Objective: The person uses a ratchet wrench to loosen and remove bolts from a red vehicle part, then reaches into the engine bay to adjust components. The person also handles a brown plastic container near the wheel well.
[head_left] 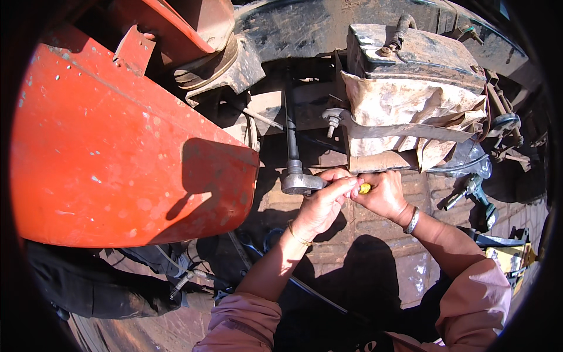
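Note:
Both my hands are closed on a ratchet wrench point(300, 183), held level below the truck's black frame rail point(293, 29). My left hand point(324, 205) wraps the handle close to the metal head. At the other end my right hand point(384, 195) grips it, and a bit of yellow handle point(365, 188) shows between the two hands. From the ratchet's head a long dark extension bar point(291, 123) runs away into the shadow under the rail, where its far end is hidden. My knuckles are just below a battery-like box point(416, 56) wrapped in dirty pale sheeting.
A large red metal panel point(117, 152) fills the left side. A metal strap point(410, 130) with a bolt point(332, 124) crosses the wrapped box. On the brick paving point(346, 234) at right lies a teal power drill point(478, 196). Dark cloth point(99, 281) and cables are lower left.

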